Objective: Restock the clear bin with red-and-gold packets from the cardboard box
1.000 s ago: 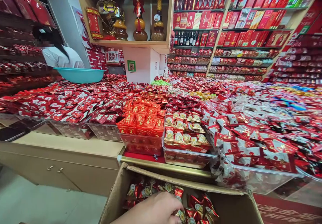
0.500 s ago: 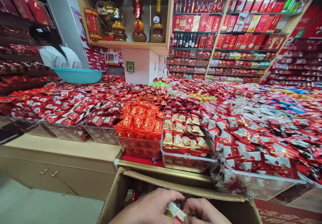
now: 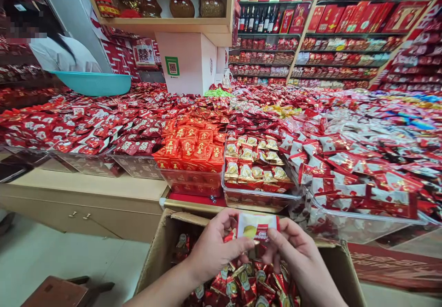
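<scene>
Between both hands is a small white and red candy packet with a yellow picture on its front. My left hand pinches its left side, the thumb across the lower edge. My right hand grips the right side with thumb and fingers. Both hands are over an open cardboard box, which holds many red and gold wrapped candies. Just beyond the box, a clear bin is filled with gold and red packets that carry a pale round picture.
A clear bin of orange-red packets stands left of it, and one of white-red packets to the right. A turquoise basin rests at the back left beside a person. A brown stool is on the floor.
My hands have risen from inside the box with the packet, now facing me. The view has tilted down, showing more of the box's candies.
</scene>
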### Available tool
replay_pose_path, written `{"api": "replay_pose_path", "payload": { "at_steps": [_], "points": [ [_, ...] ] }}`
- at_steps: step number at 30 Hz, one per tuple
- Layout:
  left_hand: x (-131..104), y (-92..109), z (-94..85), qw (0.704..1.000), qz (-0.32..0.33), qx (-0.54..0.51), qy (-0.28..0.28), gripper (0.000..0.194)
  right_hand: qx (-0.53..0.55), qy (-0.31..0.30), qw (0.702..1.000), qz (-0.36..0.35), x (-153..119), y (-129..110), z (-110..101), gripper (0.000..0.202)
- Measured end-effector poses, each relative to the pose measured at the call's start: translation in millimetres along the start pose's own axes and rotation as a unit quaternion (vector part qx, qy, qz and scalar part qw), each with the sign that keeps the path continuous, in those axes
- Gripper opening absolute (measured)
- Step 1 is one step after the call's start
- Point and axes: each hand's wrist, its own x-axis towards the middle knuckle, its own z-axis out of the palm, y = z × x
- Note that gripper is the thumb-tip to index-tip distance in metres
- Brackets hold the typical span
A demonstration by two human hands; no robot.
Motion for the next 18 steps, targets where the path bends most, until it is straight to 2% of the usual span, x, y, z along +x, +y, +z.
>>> {"api": "replay_pose_path", "payload": {
  "at_steps": [2,4,7,9,10,12,16,18],
  "points": [
    [1.9,1.4,-2.2,1.000,0.001,0.015,0.018,0.041,-0.036,0.070,0.994,-0.071,1.0,3.7,-6.0,0.015],
    [3.1,2.2,-3.1,1.000,-0.004,0.015,0.009,0.047,-0.120,0.113,0.969,-0.184,1.0,7.9,-8.8,0.007],
    [3.3,1.5,-1.0,0.999,0.009,-0.021,-0.029,0.051,-0.285,0.078,0.896,-0.332,-1.0,13.1,-6.2,0.023],
    [2.7,0.6,1.3,1.000,0.012,-0.022,-0.013,0.048,-0.357,0.040,0.854,-0.376,-3.0,15.0,-3.0,0.033],
    [2.4,0.3,2.3,1.000,0.005,-0.015,0.004,0.047,-0.374,0.027,0.846,-0.380,-4.0,15.5,-1.9,0.035],
    [1.8,-0.1,3.3,0.999,0.001,-0.004,0.036,0.047,-0.364,0.027,0.859,-0.359,-5.3,15.9,-0.9,0.032],
    [1.2,-1.5,2.3,0.998,0.055,0.015,0.034,0.061,-0.225,0.052,0.951,-0.208,-4.5,14.7,-0.4,0.025],
    [0.5,-3.3,1.9,0.997,0.060,0.048,0.022,0.062,-0.183,0.026,0.973,-0.139,-3.0,13.1,1.2,0.023]
  ]
}}
